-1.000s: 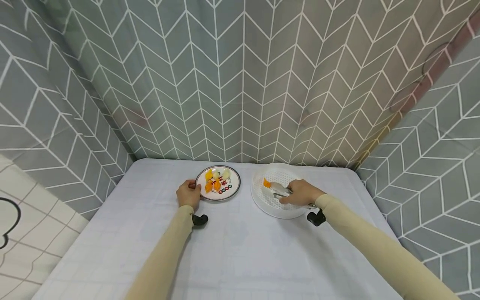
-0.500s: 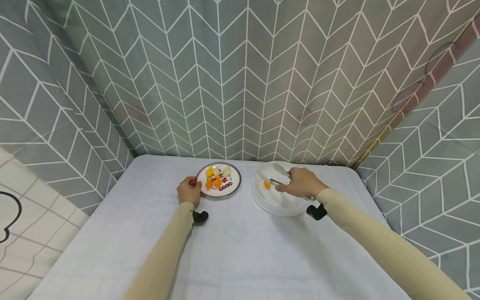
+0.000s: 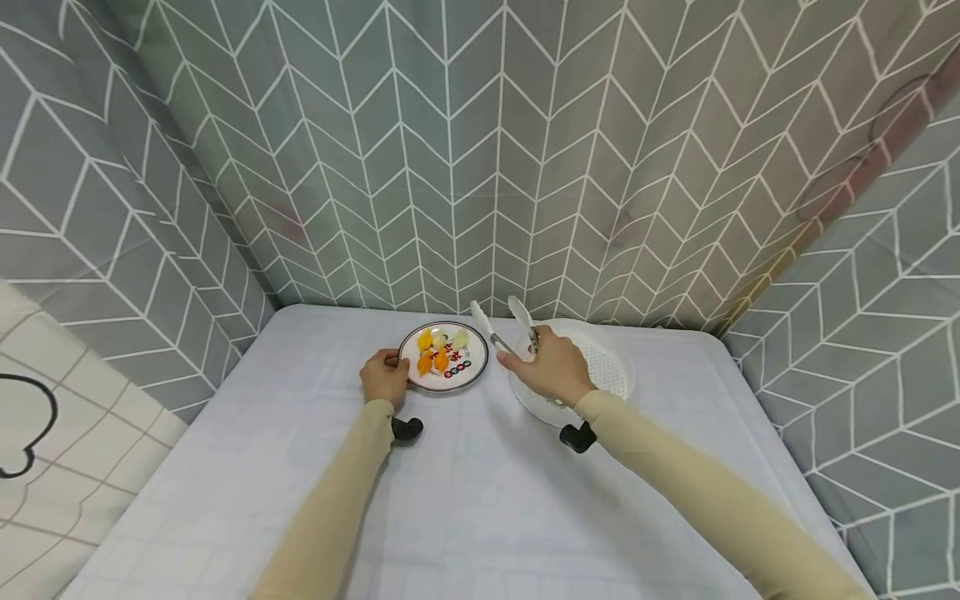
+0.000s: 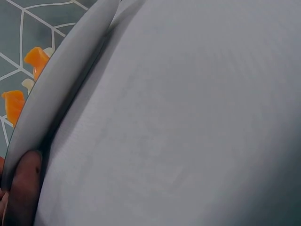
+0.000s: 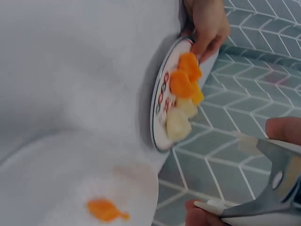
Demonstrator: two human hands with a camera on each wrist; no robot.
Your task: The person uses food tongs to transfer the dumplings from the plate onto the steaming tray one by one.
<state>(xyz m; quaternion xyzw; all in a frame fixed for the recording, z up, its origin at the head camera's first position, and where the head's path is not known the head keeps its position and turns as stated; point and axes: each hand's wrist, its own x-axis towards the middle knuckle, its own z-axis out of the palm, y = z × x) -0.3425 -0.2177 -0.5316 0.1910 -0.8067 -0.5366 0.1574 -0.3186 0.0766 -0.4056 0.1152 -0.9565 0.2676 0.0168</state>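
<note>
My left hand [image 3: 385,377] pinches the left rim of a small round plate [image 3: 442,387] with a dark edge and red print. Several orange, yellow and cream dumpling-like pieces [image 5: 181,84] lie on it. In my right hand [image 3: 555,367] I hold metal tongs with pale tips [image 3: 482,318], their arms spread apart with nothing between them, above the gap between plate and basket. Below that hand stands a round white perforated basket [image 3: 617,367]. One orange piece with a tail [image 5: 104,210] lies in it in the right wrist view; my hand hides it in the head view.
A white cloth covers the table [image 3: 465,492], and its back edge runs close behind the plate and basket. Grey patterned curtains [image 3: 420,167] hang behind and on both sides. A dark wrist mount [image 3: 577,437] sits under each sleeve.
The tongs opened and let go of the orange piece in the basket. My right hand then rose and moved left toward the plate. My left hand stays at the plate's rim.
</note>
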